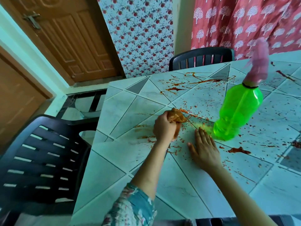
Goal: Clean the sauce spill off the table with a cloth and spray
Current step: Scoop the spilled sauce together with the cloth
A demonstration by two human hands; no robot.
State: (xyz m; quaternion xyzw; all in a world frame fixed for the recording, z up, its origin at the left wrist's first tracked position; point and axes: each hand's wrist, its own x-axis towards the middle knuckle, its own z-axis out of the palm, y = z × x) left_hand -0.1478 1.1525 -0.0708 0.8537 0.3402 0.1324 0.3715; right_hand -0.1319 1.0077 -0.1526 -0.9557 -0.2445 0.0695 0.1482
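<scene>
- Table (123, 160): pale tiled top with diagonal joints, fills centre and right of frame
- Sauce (176, 89): red streaks upper centre, specks across the tiles, a blob (238, 150) at right
- Room: brown doors (65, 38) upper left; floral sheet (140, 35) top centre, curtain or wallpaper unclear; red curtain (244, 22) upper right
- Hidden or unclear: table cut off at right and bottom; far chair (202, 57) mostly behind the table; pink spray head (259, 62) blurred
- Count: two doors, two black slatted chairs, near chair (40, 160) lower left
- One cloth (177, 116), brown-stained, bunched in left hand (164, 128), fingers closed round it, on the table at centre
- One right hand (203, 147), fingers straight, flat on tiles, holding nothing
- One green bottle (237, 111), upright at centre right, near the right fingertips
</scene>
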